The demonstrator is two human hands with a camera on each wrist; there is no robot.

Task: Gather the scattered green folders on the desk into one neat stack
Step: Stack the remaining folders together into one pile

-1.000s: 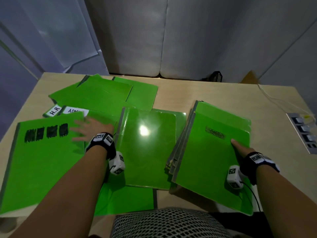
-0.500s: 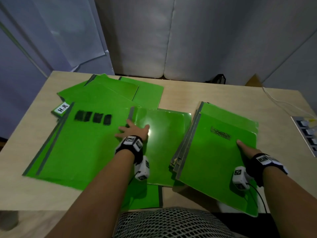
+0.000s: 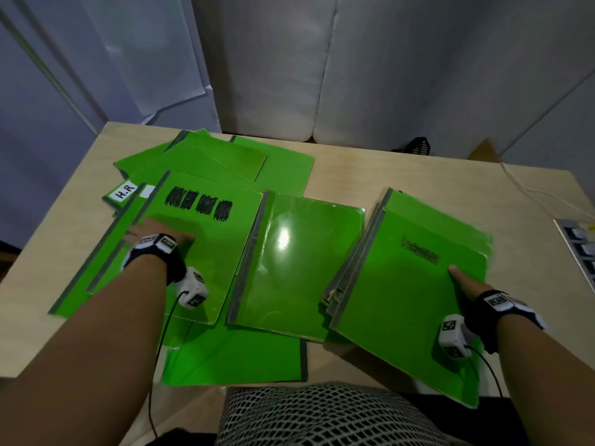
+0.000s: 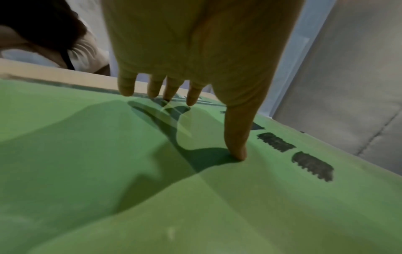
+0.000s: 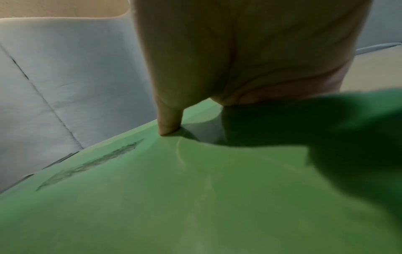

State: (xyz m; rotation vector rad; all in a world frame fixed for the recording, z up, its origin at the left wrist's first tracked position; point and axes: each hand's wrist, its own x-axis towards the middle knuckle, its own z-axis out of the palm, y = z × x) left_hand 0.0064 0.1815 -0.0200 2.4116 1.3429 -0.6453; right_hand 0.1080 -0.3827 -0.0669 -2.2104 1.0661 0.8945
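Green folders [image 3: 206, 252], glossy, black scribbles, unstacked

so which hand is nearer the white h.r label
Left. The left hand rests flat on the folder with black scribbles, just below the H.R label. The right hand holds the stack across the desk.

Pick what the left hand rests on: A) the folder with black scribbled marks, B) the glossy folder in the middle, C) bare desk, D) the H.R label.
A: the left hand lies flat on the folder with black scribbled marks, fingers straight.
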